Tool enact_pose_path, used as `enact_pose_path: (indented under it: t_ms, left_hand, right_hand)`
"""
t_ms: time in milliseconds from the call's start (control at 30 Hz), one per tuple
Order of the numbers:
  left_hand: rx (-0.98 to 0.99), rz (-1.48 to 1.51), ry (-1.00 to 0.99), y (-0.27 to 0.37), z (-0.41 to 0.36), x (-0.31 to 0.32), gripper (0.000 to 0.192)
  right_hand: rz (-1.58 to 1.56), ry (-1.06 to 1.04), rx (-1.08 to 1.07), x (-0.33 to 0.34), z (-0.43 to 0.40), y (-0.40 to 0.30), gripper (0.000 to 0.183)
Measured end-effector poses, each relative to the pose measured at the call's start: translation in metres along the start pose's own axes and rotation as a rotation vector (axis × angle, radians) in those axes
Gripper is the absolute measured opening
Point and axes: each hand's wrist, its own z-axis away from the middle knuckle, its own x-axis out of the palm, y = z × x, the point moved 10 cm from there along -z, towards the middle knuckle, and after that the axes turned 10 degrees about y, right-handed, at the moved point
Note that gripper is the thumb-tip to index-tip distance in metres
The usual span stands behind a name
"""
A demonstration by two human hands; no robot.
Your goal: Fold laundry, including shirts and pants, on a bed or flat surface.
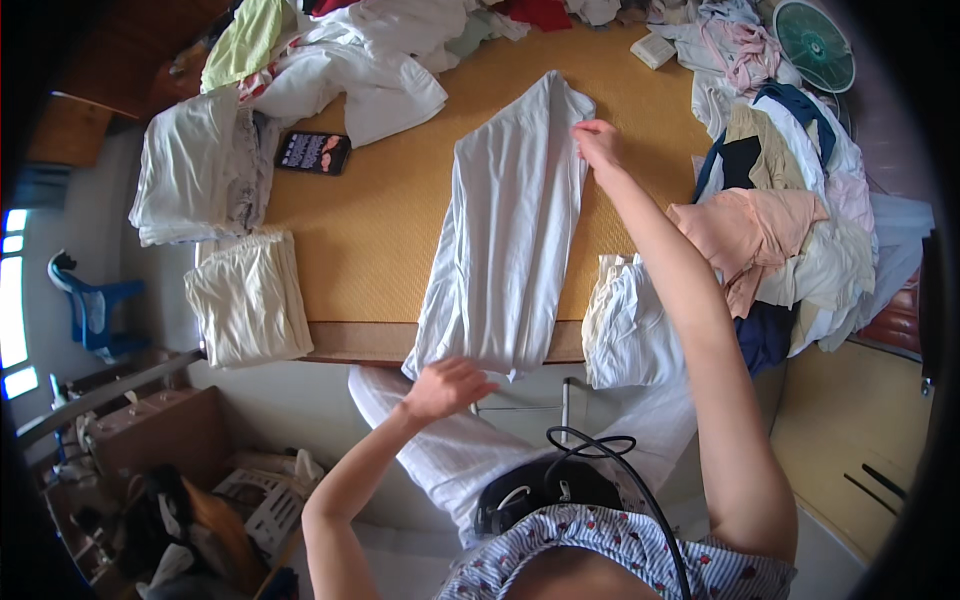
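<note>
A pale white cloth garment (514, 225), perhaps a pair of trousers, lies lengthwise on the woven mat (367, 255). Its narrow end points away from me, and its near end hangs slightly over the table's edge. My right hand (600, 146) pinches the garment's right edge near the far end. At the near end, my left hand (450, 388) is over the lower hem with its fingers bent; whether it grips the cloth is hidden. Folded cream cloth (247, 300) sits to the left, and folded white and cream garments (634, 322) lie to the right, both at the front edge.
A folded white stack (187, 169) stands at left beside a smartphone (313, 153). Loose clothes (360, 67) cover the far side. At right lie a clothes heap (780, 217), a small white box (652, 50) and a green fan (814, 45). A black cable (660, 510) crosses my lap.
</note>
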Motion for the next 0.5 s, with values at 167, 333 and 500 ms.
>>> enact_pose_path:
  t_ms: [167, 333, 500]
  left_hand:
    - [-0.743, -0.131, 0.516, -0.071, 0.047, -0.074, 0.009]
    - [-0.956, -0.107, 0.39, -0.093, 0.078, -0.071, 0.02]
    - [-0.913, -0.286, 0.29, -0.082, 0.056, -0.057, 0.033]
  right_hand:
    - [-0.045, -0.095, -0.428, -0.025, 0.061, -0.039, 0.013]
    - [-0.241, -0.733, 0.07, -0.022, 0.261, 0.011, 0.013]
    - [0.174, -0.628, 0.494, -0.049, 0.346, 0.16, 0.038]
